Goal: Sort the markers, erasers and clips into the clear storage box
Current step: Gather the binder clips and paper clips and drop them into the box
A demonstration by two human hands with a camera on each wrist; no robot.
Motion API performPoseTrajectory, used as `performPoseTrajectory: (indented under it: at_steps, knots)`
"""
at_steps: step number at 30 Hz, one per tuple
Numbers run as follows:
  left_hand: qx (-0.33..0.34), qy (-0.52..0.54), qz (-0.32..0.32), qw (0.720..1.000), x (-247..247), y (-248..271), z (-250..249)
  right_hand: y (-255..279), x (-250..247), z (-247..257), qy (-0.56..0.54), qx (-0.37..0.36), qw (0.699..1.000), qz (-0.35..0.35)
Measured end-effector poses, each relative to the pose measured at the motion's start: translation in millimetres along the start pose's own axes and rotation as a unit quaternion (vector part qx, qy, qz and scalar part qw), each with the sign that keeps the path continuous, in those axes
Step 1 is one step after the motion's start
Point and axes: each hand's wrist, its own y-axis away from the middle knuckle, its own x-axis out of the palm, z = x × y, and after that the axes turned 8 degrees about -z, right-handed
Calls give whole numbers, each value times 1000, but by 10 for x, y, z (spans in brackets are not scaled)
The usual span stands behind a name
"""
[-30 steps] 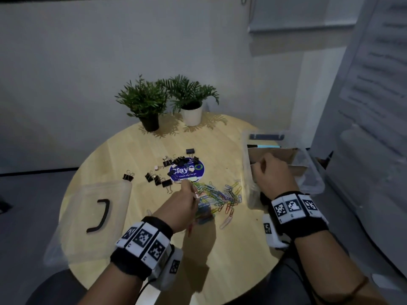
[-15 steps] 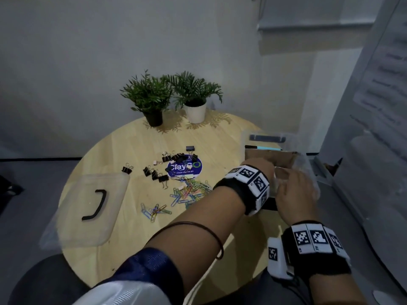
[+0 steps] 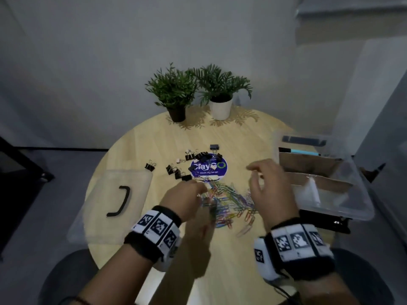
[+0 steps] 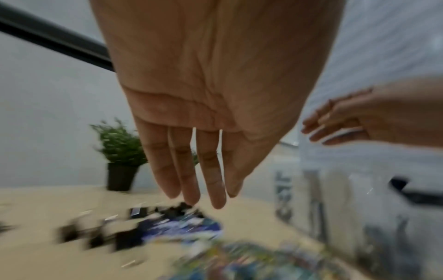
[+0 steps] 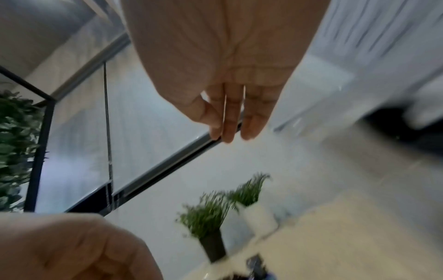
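A loose pile of coloured paper clips (image 3: 230, 201) lies in the middle of the round wooden table (image 3: 242, 137). Black binder clips (image 3: 176, 170) are scattered beyond it, around a blue round sticker (image 3: 208, 167). The clear storage box (image 3: 334, 213) stands at the right edge, with cardboard dividers and a teal marker (image 3: 302, 152) inside. My left hand (image 3: 198, 190) hovers over the left side of the pile, fingers straight (image 4: 189, 189) and empty. Over the right side of the pile, beside the box, my right hand (image 3: 253, 172) is spread open and holds nothing (image 5: 230, 136).
The box's clear lid (image 3: 99, 208) with a black handle lies on the left of the table, overhanging the edge. Two potted plants, one in a black pot (image 3: 176, 113) and one in a white pot (image 3: 221, 108), stand at the far edge.
My left arm has drawn back from the box to the left side of the paper clips. My right hand has left the box and moved left, above the pile.
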Motion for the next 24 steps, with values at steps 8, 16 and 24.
performPoseTrajectory:
  at_steps: [8, 16, 24]
  knots:
    - [60, -24, 45, 997, 340, -468, 369, -288, 1315, -53, 154, 35, 927, 341]
    - [113, -33, 46, 992, 485, -504, 459, -332, 1390, -207, 193, -32, 911, 364]
    - [42, 27, 42, 998, 486, -405, 574, -255, 1252, -193, 69, 65, 955, 283]
